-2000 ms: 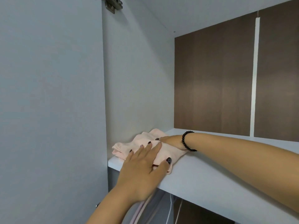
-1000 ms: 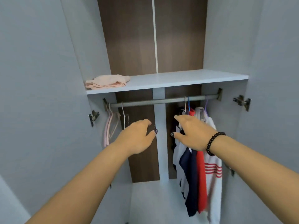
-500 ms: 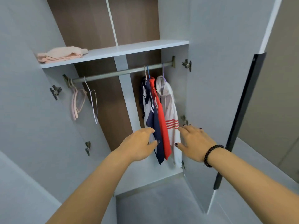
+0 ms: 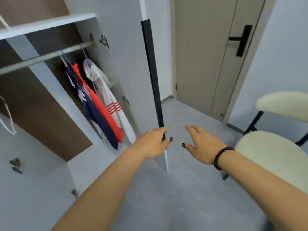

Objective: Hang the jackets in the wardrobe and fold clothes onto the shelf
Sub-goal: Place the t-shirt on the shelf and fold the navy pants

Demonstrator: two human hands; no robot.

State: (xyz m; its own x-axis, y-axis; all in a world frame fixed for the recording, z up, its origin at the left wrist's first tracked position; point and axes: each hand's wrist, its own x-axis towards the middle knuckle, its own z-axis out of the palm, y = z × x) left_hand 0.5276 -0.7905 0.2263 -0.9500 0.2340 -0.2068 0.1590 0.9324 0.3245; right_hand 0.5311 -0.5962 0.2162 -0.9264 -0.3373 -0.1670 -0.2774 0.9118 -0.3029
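Red, navy and white jackets (image 4: 101, 104) already hang far left on the rail (image 4: 45, 57), yet your left hand (image 4: 154, 143) and right hand (image 4: 200, 144), each grip loosely spread and holding nothing, hover beside the wardrobe door (image 4: 154, 77), more clothes likely pending.

The wardrobe (image 4: 50, 97) stands open at the left, with its shelf (image 4: 46, 25) above the rail (image 4: 41, 58) and three jackets (image 4: 100, 104) hanging side by side at the rail's right end. Its open door (image 4: 133, 72) juts toward the near side, the left hand (image 4: 153, 144) at its edge and the right hand (image 4: 201, 144) just right of it. A room door (image 4: 208, 55) lies far behind, and a chair (image 4: 275, 147) stands at the right.
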